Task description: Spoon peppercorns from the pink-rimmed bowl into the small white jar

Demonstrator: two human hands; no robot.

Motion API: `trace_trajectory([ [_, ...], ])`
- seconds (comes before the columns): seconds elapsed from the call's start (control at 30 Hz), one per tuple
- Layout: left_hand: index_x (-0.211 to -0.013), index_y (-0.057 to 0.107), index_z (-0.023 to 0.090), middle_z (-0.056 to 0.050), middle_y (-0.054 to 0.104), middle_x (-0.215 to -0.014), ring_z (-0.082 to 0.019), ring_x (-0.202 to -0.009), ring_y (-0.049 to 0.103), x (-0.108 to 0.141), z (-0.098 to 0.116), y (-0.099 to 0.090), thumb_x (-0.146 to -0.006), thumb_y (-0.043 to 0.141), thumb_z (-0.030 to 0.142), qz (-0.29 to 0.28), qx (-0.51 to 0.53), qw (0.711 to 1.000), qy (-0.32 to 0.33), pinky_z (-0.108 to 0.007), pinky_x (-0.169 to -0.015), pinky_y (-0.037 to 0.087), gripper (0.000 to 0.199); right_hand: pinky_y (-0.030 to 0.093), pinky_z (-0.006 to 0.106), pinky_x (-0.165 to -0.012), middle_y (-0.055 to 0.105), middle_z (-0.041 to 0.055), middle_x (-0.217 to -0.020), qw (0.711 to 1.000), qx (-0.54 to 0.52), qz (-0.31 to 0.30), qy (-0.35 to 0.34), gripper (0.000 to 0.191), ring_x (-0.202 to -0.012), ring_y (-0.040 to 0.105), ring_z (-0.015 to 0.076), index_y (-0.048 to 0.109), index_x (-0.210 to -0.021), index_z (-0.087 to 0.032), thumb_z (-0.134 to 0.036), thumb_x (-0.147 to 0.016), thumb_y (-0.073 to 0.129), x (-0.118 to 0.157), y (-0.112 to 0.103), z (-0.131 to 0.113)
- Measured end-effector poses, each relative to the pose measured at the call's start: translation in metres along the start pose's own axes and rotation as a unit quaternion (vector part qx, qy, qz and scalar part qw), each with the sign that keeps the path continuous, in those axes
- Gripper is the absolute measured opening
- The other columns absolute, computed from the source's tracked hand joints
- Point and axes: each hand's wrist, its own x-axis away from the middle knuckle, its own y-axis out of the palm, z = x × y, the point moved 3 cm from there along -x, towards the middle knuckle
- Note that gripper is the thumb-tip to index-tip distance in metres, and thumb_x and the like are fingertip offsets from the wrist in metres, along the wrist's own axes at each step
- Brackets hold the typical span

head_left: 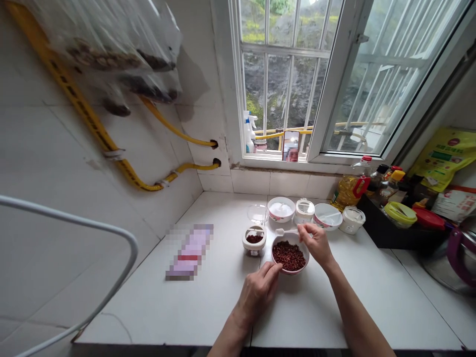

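Note:
A white bowl point(298, 270) holds a heap of dark reddish-brown peppercorns point(288, 256). At its near left rim, my left hand point(259, 288) is closed on the edge, thumb and fingers together. My right hand point(316, 244) pinches the handle of a small white spoon point(285, 231) above the bowl's far rim. The spoon's head points left, toward a clear jar point(254, 251) with a pale rim and similar dark peppercorns inside. Behind the jar lies a clear round lid point(257, 213).
Farther back stand a bowl of white powder point(281, 218), another white bowl point(320, 224) with a spoon, and two lidded jars point(304, 211). A black rack point(386, 233) of bottles borders the right. A blurred purple packet point(189, 253) lies left; a white rail point(132, 248) curves in front.

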Motion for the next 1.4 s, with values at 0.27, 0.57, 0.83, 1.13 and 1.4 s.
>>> trace_trajectory([
  [0.27, -0.117, 0.058, 0.018, -0.007, 0.07, -0.094, -0.015, -0.077, 0.07, -0.001, 0.0, -0.001, -0.096, 0.043, 0.01, 0.007, -0.005, 1.0, 0.008, -0.019, -0.063, 0.055, 0.027, 0.032, 0.023, -0.05, 0.052, -0.0014, -0.049, 0.986, -0.007, -0.138, 0.098, 0.044, -0.049, 0.043, 0.0107, 0.047, -0.05, -0.019, -0.043, -0.087, 0.051, 0.003, -0.018, 0.018],
  [0.57, -0.115, 0.059, 0.017, -0.007, 0.07, -0.095, -0.014, -0.078, 0.07, -0.002, 0.001, -0.001, -0.096, 0.043, 0.011, 0.015, -0.01, 1.0, 0.009, -0.019, -0.064, 0.056, 0.026, 0.023, 0.024, -0.047, 0.034, -0.0045, -0.045, 0.98, 0.01, -0.182, 0.076, 0.045, -0.047, 0.03, 0.0085, 0.033, -0.047, -0.02, -0.039, -0.085, 0.047, 0.007, 0.005, 0.011],
  [0.83, -0.116, 0.059, 0.017, -0.008, 0.07, -0.096, -0.014, -0.08, 0.07, -0.001, 0.001, -0.001, -0.097, 0.043, 0.011, 0.011, -0.007, 1.0, 0.008, -0.019, -0.065, 0.056, 0.026, 0.027, 0.022, -0.045, 0.043, -0.0041, -0.044, 0.975, -0.044, -0.177, 0.127, 0.043, -0.044, 0.036, 0.0081, 0.04, -0.049, -0.019, -0.042, -0.085, 0.05, 0.009, 0.005, 0.019],
  [1.13, -0.116, 0.059, 0.017, -0.007, 0.07, -0.094, -0.014, -0.078, 0.07, 0.0, 0.0, 0.0, -0.096, 0.043, 0.011, 0.007, -0.01, 1.0, 0.003, -0.019, -0.064, 0.056, 0.026, 0.029, 0.024, -0.048, 0.046, -0.002, -0.043, 0.982, -0.02, -0.169, 0.079, 0.046, -0.044, 0.037, 0.0092, 0.042, -0.046, -0.019, -0.04, -0.086, 0.048, 0.008, 0.013, 0.015],
  [1.4, -0.115, 0.059, 0.017, -0.007, 0.07, -0.095, -0.015, -0.078, 0.071, -0.001, 0.001, -0.001, -0.097, 0.042, 0.012, 0.011, -0.015, 1.0, 0.011, -0.019, -0.063, 0.055, 0.025, 0.031, 0.023, -0.045, 0.048, -0.0023, -0.043, 0.979, -0.044, -0.161, 0.115, 0.045, -0.043, 0.04, 0.0094, 0.043, -0.046, -0.02, -0.04, -0.085, 0.049, 0.011, 0.017, 0.017],
])
